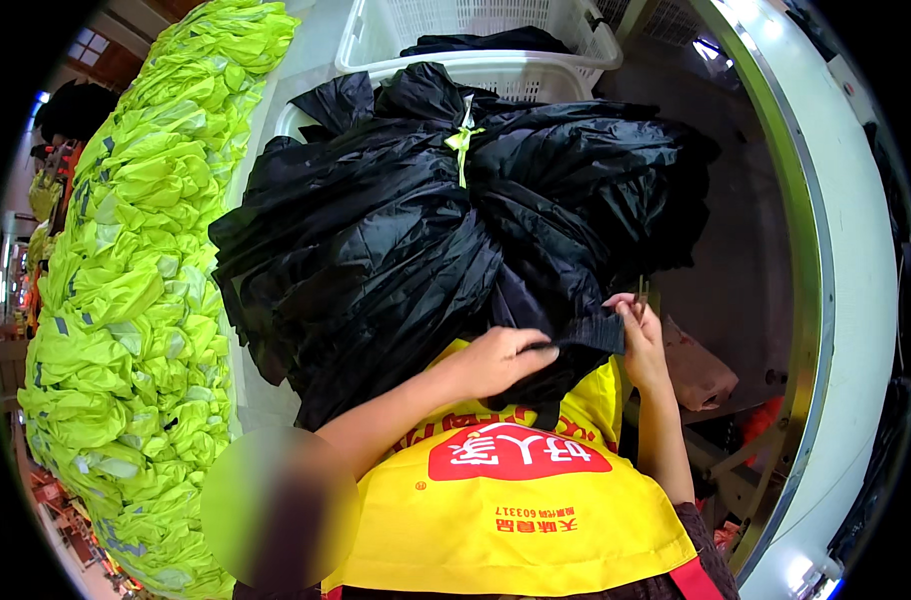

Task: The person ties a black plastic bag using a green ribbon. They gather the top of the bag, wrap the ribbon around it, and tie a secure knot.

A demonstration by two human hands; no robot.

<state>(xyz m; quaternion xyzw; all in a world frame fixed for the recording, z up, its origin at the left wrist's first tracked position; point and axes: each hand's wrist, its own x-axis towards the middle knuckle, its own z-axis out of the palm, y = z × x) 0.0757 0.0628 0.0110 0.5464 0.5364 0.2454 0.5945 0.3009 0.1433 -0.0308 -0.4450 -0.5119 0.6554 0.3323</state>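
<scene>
A large bundle of shiny black fabric (376, 240) lies before me, gathered and tied near its top by a yellow-green strip (462, 140). From its near side a black ribbed cuff (598, 333) stretches between my hands. My left hand (498, 362) is closed, thumb against fingers, on the black fabric at the left of the cuff. My right hand (642, 338) pinches the cuff's right end. A slim two-pronged metal tool (643, 288), like thread snips, sticks up from the right hand; its grip is hidden.
Bright yellow-green garments (136, 350) form a long heap at the left. White plastic baskets (576, 55) stand behind the bundle, one with black fabric inside. A pale curved table edge (826, 250) borders the right. My yellow apron (516, 520) covers my lap.
</scene>
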